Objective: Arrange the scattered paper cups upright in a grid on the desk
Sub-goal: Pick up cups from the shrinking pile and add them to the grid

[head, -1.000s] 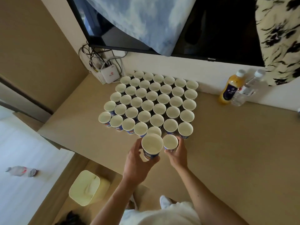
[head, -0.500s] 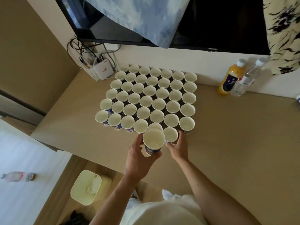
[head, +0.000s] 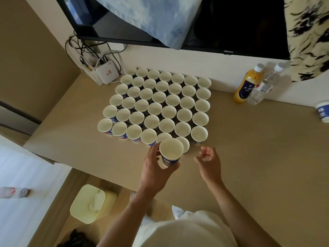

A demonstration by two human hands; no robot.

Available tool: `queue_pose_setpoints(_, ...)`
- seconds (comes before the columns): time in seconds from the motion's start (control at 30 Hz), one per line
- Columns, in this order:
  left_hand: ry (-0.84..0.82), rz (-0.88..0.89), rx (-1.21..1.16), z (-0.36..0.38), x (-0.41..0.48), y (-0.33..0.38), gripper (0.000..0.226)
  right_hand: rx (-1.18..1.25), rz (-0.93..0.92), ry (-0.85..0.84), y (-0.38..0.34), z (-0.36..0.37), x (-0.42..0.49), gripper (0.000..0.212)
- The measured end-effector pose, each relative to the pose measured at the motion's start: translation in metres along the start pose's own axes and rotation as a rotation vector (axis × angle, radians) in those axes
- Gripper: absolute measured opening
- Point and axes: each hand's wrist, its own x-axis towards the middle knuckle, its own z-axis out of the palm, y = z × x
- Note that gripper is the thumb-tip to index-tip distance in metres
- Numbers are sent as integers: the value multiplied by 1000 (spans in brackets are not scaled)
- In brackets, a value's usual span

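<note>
- holding one paper cup (head: 170, 152) in my left hand (head: 153, 168), head view: fingers and thumb are wrapped round its blue-printed wall, mouth up, lifted clear of the desk (head: 249, 157) just in front of the grid's near edge.
- right hand (head: 210, 163) hangs over bare desk beside the held cup, apart from it; its fingers are loosely curled and grasp nothing.
- grid of cups (head: 156, 107) stands upright against the back wall, rims touching or nearly so, rows and columns reading straight.
- near row: a front cup (head: 185, 142) shows half behind the held cup. this row appears to stop one place short of the grid's right-hand column, so i judge that corner to be the open slot.
- one stray cup (head: 323, 112) sits at the far right edge of the frame, well apart from the grid; it is cut off by the frame and i cannot tell whether it stands properly.
- progress, as judged: the bulk of the work is done. left to do are setting down the held cup and fetching the stray one. cups outside the frame cannot be ruled out.
- other items: orange bottle (head: 248, 86) and clear bottle (head: 263, 88) by the wall, right of the grid; white router (head: 107, 73) at the back left.
</note>
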Motion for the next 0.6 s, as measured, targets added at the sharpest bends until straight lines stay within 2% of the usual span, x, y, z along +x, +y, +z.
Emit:
queue_pose_setpoints(0.07,-28,9,-10,13,3,5,67,191,-10,-160,-28,-20,-4,41)
queue_pose_setpoints(0.1,-41,17,-9,20,4,8,67,245,-33,-278,-40,-29,-6,50)
queue_pose_setpoints(0.17,-71,42,-6,33,6,15,68,237,-67,-483,-55,-39,-9,66)
queue_pose_setpoints(0.2,-85,60,-6,38,7,17,68,221,-83,-531,-58,-40,-11,69)
queue_pose_setpoints(0.27,-114,98,-7,48,9,20,67,247,-95,-522,-59,-39,-11,70)
queue_pose_setpoints(0.37,-163,128,0,57,12,22,67,301,-101,-432,-61,-39,-11,60)
queue_pose_setpoints(0.6,-185,87,132,55,12,5,72,197,-32,-199,-23,-41,2,55)
